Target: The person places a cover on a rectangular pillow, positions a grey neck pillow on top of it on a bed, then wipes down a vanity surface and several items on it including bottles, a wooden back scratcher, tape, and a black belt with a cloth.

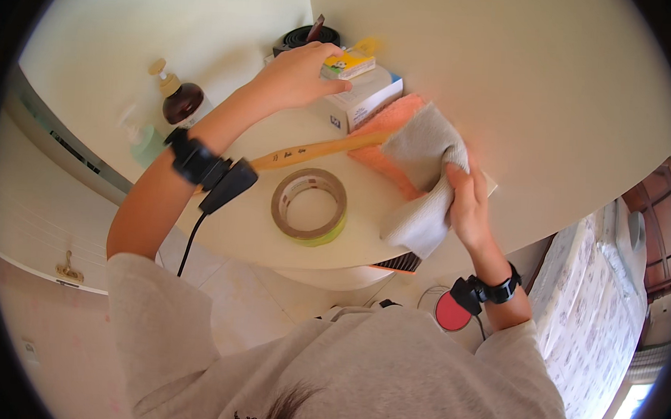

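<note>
My right hand [469, 204] grips a grey cloth [421, 148], which hangs partly folded over the right side of a pale rounded tabletop [237, 235]. Beneath and beside that cloth lies an orange cloth [387, 112]. My left hand [303, 74] holds nothing; its fingers are apart near a small yellow pack [351, 64] resting on a white box [370, 94]. A long wooden handle [310, 149] runs from near my left wrist to the cloths, its far end hidden. Closer to me, a roll of tape [309, 206] lies flat.
An amber pump bottle [183, 103] and a pale green pump bottle [146, 144] stand at the left. A coiled black belt [313, 36] is in the back corner. Walls bound the tabletop behind. A dark-bristled object [401, 263] shows at the front edge; a bed [586, 319] is at right.
</note>
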`<state>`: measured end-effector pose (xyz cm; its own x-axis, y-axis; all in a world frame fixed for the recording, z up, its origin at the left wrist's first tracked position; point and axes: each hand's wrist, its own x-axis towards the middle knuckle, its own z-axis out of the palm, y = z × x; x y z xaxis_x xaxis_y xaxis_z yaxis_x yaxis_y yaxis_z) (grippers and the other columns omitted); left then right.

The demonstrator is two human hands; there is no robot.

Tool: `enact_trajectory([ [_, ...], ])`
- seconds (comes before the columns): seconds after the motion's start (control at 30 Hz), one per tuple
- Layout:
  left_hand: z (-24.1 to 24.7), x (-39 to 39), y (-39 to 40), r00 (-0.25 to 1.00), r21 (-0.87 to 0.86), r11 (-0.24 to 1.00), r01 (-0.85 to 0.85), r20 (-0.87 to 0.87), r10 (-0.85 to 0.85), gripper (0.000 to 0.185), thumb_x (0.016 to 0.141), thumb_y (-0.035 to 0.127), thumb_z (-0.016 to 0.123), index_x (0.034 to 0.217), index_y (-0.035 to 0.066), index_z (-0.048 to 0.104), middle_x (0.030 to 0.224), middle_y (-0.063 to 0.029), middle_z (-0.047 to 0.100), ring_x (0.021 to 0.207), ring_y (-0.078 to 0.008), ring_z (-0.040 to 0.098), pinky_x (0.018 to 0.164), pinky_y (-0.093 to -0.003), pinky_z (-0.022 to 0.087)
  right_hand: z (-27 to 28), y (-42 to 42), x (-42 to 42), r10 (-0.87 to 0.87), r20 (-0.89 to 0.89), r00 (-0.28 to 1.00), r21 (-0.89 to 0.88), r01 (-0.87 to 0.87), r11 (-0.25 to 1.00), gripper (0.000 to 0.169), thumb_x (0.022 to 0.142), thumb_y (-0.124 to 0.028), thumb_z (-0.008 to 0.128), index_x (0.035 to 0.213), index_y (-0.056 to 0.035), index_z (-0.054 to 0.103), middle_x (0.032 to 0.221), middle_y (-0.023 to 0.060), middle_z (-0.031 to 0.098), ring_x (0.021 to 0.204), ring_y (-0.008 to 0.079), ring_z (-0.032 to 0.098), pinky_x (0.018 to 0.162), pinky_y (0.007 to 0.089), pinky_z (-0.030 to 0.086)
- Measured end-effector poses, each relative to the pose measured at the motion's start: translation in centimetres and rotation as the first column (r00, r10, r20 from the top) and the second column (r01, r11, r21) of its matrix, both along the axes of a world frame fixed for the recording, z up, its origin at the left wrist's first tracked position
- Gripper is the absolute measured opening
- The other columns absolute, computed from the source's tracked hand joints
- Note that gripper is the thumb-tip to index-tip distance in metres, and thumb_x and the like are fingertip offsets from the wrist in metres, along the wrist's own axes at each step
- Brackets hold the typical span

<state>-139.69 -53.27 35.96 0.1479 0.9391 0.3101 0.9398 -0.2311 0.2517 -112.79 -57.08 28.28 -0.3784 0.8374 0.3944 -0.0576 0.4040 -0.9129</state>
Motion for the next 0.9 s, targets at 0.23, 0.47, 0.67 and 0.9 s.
enact_trajectory([
  [0.23,-1.8,-0.2,7.1,0.985,-0.108,0.991,-0.080,-0.162,0.062,0.064,0.067,0.043,0.063,0.115,0.003,0.047,0.101,-0.0158,0.057,0.092,-0.0279,0.057,0.078,-0.0352,0.045,-0.5,-0.2,3.6,-0.015,-0.050,0.999,-0.055,0.012,0.998,0.038,0.084,-0.010,0.035,0.119,0.0030,0.041,0.113,0.0097,0.047,0.102,0.0167,0.043,0.090,0.0270,0.031],
  [0.47,-1.3,-0.2,7.5,0.977,-0.202,0.964,-0.170,-0.165,0.137,0.068,0.066,0.034,0.068,0.122,0.007,0.040,0.106,-0.0191,0.055,0.092,-0.0293,0.057,0.080,-0.0325,0.043,-0.4,0.3,4.6,-0.076,-0.107,0.991,-0.072,0.068,0.995,0.039,0.084,-0.012,0.034,0.119,0.0022,0.042,0.102,0.0077,0.052,0.092,0.0138,0.047,0.081,0.0251,0.037],
  [0.67,-0.2,3.7,2.2,0.985,-0.185,0.975,0.122,0.144,-0.096,0.071,0.067,0.030,0.071,0.125,0.007,0.037,0.109,-0.0190,0.052,0.087,-0.0234,0.057,0.076,-0.0302,0.044,0.0,0.9,5.4,-0.156,-0.156,0.975,-0.110,0.139,0.984,0.039,0.084,-0.017,0.036,0.118,0.0018,0.043,0.096,0.0048,0.052,0.082,0.0101,0.046,0.072,0.0226,0.037],
  [0.9,-0.3,7.3,-0.6,0.955,-0.204,0.946,0.250,0.215,-0.206,0.062,0.073,0.031,0.067,0.121,0.004,0.040,0.107,-0.0138,0.051,0.078,-0.0169,0.055,0.068,-0.0285,0.046,0.0,1.3,5.8,-0.161,-0.136,0.977,-0.075,0.152,0.986,0.046,0.086,-0.020,0.034,0.126,0.0032,0.035,0.117,0.0111,0.047,0.105,0.0174,0.045,0.088,0.0272,0.035],
])
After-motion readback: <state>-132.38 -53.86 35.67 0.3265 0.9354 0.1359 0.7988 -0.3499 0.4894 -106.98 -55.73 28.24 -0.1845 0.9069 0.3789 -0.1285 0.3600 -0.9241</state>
